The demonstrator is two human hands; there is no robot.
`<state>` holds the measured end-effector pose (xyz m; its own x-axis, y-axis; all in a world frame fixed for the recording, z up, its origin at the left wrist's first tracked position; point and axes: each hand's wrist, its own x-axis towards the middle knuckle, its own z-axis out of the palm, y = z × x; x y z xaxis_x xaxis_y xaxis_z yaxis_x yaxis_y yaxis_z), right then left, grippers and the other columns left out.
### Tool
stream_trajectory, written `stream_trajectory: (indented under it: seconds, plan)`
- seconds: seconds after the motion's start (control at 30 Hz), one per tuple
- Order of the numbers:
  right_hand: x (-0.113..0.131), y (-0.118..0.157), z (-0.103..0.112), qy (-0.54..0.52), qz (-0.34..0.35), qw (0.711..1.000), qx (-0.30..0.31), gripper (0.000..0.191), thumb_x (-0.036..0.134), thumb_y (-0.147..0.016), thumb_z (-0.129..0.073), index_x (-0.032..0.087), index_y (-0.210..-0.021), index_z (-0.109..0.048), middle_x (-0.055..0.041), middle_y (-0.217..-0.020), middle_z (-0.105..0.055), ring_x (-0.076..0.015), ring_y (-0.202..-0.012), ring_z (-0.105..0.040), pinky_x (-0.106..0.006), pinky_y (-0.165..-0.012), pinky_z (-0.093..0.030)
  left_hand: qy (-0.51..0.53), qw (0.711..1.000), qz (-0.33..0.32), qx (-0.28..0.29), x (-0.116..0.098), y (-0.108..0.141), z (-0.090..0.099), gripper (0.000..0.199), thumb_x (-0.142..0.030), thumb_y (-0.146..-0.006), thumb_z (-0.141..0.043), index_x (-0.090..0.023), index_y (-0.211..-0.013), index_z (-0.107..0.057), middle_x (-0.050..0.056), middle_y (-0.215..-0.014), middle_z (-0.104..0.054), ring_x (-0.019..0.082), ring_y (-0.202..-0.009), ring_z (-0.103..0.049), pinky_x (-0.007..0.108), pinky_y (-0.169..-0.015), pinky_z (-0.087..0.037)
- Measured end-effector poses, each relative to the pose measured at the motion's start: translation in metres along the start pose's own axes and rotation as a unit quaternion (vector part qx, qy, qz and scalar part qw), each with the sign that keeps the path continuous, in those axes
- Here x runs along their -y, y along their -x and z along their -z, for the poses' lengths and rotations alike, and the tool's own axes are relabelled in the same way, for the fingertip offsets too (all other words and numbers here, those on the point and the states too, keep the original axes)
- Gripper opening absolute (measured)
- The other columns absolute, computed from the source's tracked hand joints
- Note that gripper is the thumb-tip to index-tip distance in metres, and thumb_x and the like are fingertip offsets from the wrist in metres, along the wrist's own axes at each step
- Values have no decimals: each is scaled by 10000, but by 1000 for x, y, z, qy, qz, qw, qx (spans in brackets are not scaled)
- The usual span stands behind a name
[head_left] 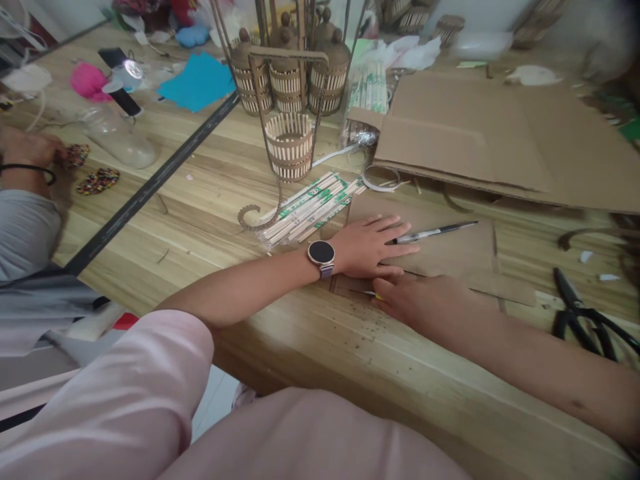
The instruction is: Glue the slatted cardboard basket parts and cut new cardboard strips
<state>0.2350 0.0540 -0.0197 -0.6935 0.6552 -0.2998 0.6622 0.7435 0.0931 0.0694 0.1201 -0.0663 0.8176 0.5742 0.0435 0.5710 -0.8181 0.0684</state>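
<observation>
My left hand [367, 245] lies flat with its fingers spread on a piece of brown cardboard [465, 250], a watch on its wrist. Beside its little finger, my right hand [417, 298] is closed around what looks like a utility knife [376, 296]; only a bit of yellow and a thin tip show, the rest is hidden by the fingers. A narrow cardboard strip [505, 287] runs along the near edge of the piece. A pen [430, 233] rests on the cardboard by my left fingertips.
Wrapped chopsticks [310, 207] and a small stick basket [290, 148] stand beyond my left hand. A tape roll [381, 179] lies near large cardboard sheets [480, 133]. Black scissors [575, 313] are at the right. Another person's hand [30, 148] is at far left by beaded pieces [98, 181].
</observation>
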Motion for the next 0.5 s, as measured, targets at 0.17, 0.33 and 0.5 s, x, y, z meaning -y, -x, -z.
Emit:
stream_trajectory:
  seconds: [0.17,0.33,0.5]
  plan:
    - [2,-2,10,32,11,999,31,386,346,-1040,-338,154,-972,-666,-63,-715,-683,-158,-474,-526,-305,-436,-155,2,1000,0,-2,0,0,0,583,-541,-1023,-463,-280,-1543,-430,97,-1649,-342,292,-1539,-271,436,-1236,-197]
    - [18,-17,6,66,26,997,6,342,345,-1033,-404,170,-906,-669,-87,-788,-724,-152,-548,-583,-280,-461,-141,-3,1000,0,4,0,-2,-1,559,-517,-1039,-437,-270,-1540,-439,117,-1648,-338,305,-1535,-278,443,-1236,-205]
    - [24,-17,19,72,52,995,-44,344,222,-1041,-399,147,-866,-685,-109,-704,-723,-175,-599,-632,-282,-497,-207,-9,1000,-6,-16,2,-3,-5,539,-497,-1041,-447,-291,-1539,-438,112,-1638,-360,302,-1522,-305,449,-1224,-230]
